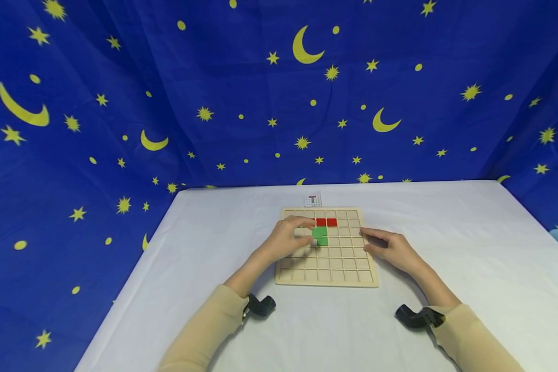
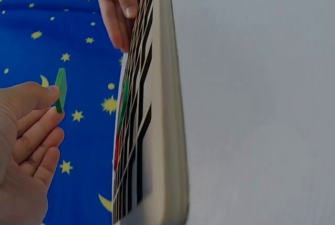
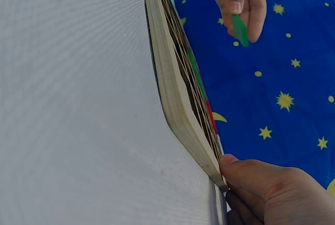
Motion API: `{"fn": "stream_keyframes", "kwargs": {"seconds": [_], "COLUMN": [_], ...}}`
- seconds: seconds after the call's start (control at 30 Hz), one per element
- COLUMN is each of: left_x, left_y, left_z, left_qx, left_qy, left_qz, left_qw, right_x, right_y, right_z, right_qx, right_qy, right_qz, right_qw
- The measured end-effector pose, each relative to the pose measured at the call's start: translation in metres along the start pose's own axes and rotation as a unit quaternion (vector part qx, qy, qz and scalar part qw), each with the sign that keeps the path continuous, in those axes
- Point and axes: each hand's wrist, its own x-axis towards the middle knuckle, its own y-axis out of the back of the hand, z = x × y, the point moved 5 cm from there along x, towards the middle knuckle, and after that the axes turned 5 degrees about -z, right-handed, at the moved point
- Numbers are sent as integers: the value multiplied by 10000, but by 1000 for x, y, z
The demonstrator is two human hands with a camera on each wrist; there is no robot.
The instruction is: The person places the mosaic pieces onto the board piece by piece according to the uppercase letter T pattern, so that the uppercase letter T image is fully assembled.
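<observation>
My left hand pinches a green square tile between thumb and index finger, above the wooden grid board. Its other fingers are loosely bent. A row of red tiles lies in the upper part of the grid, its left end partly covered by the left fingers. Just below the row, green shows in the squares, overlapped by the held tile in the head view. My right hand rests at the board's right edge, with thumb and fairly straight fingertips touching it.
Behind the board lies a small card with a printed grid and a coloured pattern. The white-covered table meets a blue curtain with yellow moons and stars. Black wrist camera mounts sit near both sleeves.
</observation>
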Motion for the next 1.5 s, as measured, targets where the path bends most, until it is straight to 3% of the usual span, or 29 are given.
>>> {"fn": "stream_keyframes", "kwargs": {"seconds": [0.13, 0.27, 0.43, 0.73, 1.17, 1.5], "left_x": [2, 2, -1, -7, -6, -6], "left_y": [-8, -14, -23, -37, -38, -37], "left_z": [5, 7, 4, -4, 1, 4], "left_qx": [170, 323, 372, 604, 1170, 1168], "left_qy": [-125, -58, 97, -9, -249, -360], "left_qz": [-54, -125, -268, -306, -466, -377], "left_qw": [9998, 9994, 9989, 9977, 9917, 9918], "right_x": [0, 1, 1, 1, -1, 0], "right_y": [-1, -1, -1, -1, 0, 0], "right_z": [0, 0, 1, 1, -1, -1], "right_qx": [-20, -46, -54, -50, -7, 9], "right_qy": [-26, -39, -46, -55, -24, -6], "right_qz": [-8, -16, -21, -12, -8, -18], "right_qw": [10000, 10000, 10000, 10000, 10000, 10000]}}
